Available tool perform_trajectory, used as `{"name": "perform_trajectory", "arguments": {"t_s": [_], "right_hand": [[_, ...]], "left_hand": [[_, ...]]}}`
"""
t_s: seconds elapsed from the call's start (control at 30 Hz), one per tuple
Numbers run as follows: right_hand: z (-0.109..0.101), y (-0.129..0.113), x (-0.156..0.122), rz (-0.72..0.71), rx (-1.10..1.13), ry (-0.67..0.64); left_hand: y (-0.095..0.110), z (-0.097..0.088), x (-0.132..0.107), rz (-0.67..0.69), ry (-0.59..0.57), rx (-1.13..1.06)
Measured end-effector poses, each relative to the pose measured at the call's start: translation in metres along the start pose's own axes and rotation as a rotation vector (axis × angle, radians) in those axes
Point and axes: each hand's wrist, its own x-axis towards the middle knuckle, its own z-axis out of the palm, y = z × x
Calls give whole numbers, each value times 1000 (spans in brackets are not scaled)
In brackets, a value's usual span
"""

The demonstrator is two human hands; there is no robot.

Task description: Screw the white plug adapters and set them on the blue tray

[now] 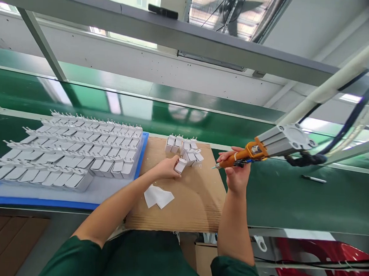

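Observation:
My left hand (167,168) is closed around a small white plug adapter (180,166) above the cardboard sheet (199,204). Just beyond it, a cluster of white adapters (188,145) stands on the cardboard with thin prongs pointing up. In my right hand (238,176) is an orange pen-like tool (231,161) with a thin pale tip, its point aimed left, apart from the adapters. The tool's back end joins a grey metal cylinder block (281,139). A crumpled piece of white paper (158,196) lies near my left forearm.
On the left, a blue-edged tray (60,203) carries many rows of white adapters (109,150). Cables and a thick pale hose (332,88) rise from the tool at right. A pen (314,179) lies on the green bench (292,205). A metal rail (165,32) crosses above.

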Motion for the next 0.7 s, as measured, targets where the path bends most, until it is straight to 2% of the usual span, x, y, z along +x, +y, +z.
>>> {"name": "perform_trajectory", "arguments": {"t_s": [0.07,0.13,0.23,0.33,0.5,0.7], "right_hand": [[11,-12,-7,-12,50,-11],[23,-22,-13,-8,107,-23],[39,-34,-20,-19,186,-29],[53,-45,-24,-35,226,-22],[71,-59,-23,-90,370,-40],[84,-67,-24,-91,449,-42]], "left_hand": [[-7,-3,-22,50,-103,-20],[-12,-1,-42,88,-142,-57],[-13,8,-62,112,-31,-112],[-12,17,-71,82,106,-180],[-14,24,-76,-13,175,-417],[-9,34,-79,-30,315,-511]]}}
